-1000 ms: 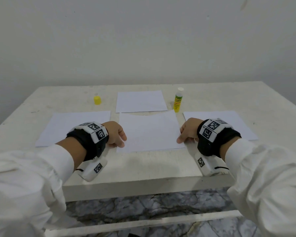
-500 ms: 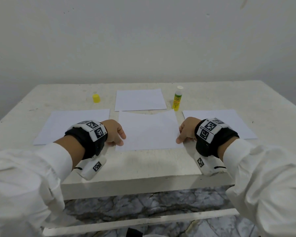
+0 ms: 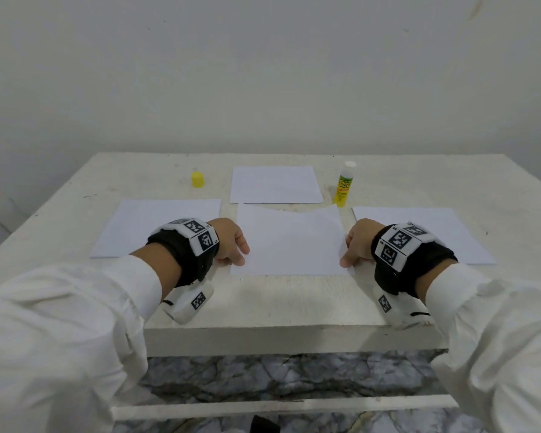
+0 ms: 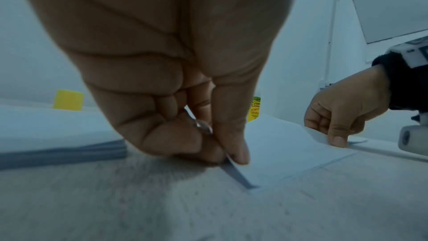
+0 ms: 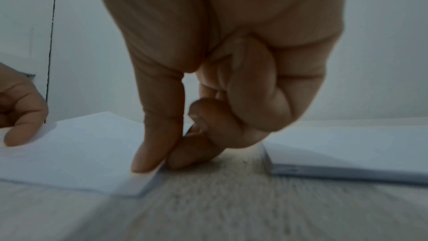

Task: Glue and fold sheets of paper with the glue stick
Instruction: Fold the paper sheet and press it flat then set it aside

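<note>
- We see the centre sheet [image 3: 289, 242] lying near the front edge of the white table [image 3: 263, 301], bare table between it and that edge.
- Our left hand [image 3: 230, 242] pinches the sheet's near-left corner, thumb over curled fingers; the grip is narrow, holding paper.
- Our right hand [image 3: 358, 243] pinches the near-right corner the same way.
- The glue stick [image 3: 344, 184] stands upright just beyond the sheet's far-right corner; its yellow cap [image 3: 197, 179] sits well apart, far left.
- Three other sheets flank it: left [image 3: 144, 226], right [image 3: 444, 228], behind [image 3: 275, 184].
</note>
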`<state>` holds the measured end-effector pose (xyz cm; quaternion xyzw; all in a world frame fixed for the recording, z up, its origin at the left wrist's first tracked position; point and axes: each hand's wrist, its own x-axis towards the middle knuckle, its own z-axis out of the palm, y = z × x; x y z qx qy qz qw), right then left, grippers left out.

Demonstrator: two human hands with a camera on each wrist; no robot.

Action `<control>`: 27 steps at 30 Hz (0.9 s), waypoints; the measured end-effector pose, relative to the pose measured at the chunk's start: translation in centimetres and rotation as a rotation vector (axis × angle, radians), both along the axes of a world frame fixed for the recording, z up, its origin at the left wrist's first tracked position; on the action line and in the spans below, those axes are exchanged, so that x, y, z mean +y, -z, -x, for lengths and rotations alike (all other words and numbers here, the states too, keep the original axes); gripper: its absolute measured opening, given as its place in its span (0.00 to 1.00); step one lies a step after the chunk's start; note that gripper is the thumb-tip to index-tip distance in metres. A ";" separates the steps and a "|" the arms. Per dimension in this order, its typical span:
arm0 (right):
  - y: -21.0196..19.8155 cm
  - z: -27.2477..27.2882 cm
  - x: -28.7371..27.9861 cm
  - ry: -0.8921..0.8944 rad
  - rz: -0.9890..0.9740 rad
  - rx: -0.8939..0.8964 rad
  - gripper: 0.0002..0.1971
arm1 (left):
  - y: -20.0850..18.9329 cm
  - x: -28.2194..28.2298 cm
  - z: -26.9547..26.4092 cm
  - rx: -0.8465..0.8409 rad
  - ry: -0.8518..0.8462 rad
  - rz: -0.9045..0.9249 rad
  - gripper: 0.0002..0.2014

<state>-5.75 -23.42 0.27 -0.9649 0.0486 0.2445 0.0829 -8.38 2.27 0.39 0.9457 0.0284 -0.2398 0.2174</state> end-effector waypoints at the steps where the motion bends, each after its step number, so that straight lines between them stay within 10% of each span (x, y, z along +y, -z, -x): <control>1: 0.0 -0.1 0.0 0.001 0.013 -0.003 0.14 | 0.0 0.0 0.0 -0.007 0.014 -0.019 0.10; 6: -0.8 0.2 0.9 -0.062 0.126 -0.017 0.39 | -0.4 -0.4 -0.1 -0.036 0.223 -0.345 0.31; 11: -0.3 -0.9 5.1 -0.310 0.220 0.055 0.36 | 0.1 -0.3 -1.8 -0.019 0.453 -0.684 0.38; 19: 2.2 -3.0 14.9 -0.580 0.201 0.013 0.64 | 2.3 0.8 -4.6 0.010 0.475 -0.630 0.59; 27: -0.2 -2.8 4.4 -0.467 0.218 0.101 0.65 | 2.0 0.9 -4.8 0.013 0.509 -0.604 0.56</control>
